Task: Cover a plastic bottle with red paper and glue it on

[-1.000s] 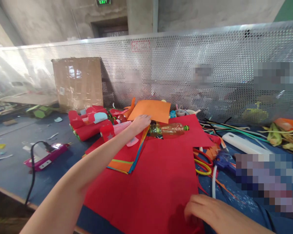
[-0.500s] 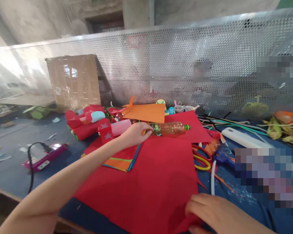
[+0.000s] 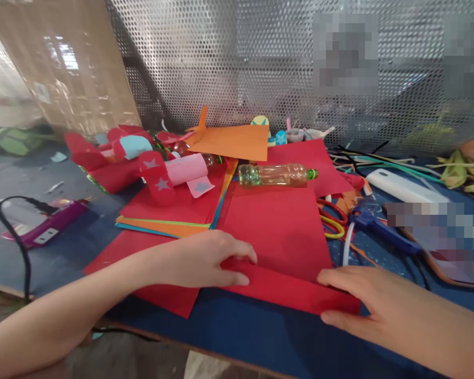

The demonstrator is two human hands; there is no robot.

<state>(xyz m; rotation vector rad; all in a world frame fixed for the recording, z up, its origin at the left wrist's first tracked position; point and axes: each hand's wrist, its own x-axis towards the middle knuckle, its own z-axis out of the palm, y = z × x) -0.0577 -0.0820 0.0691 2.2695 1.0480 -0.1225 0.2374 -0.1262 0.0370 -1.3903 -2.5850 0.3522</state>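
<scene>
The red paper's near edge (image 3: 286, 290) has curled over in both hands (image 3: 209, 258) (image 3: 373, 295)

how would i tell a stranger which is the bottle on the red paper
On the blue table, find the large red paper whose near edge the left hand and right hand hold. Toward its far end, just in front of the orange sheet, the bottle lies on its side. It is see-through with a green cap pointing right, unlike the flat paper around it.
</scene>
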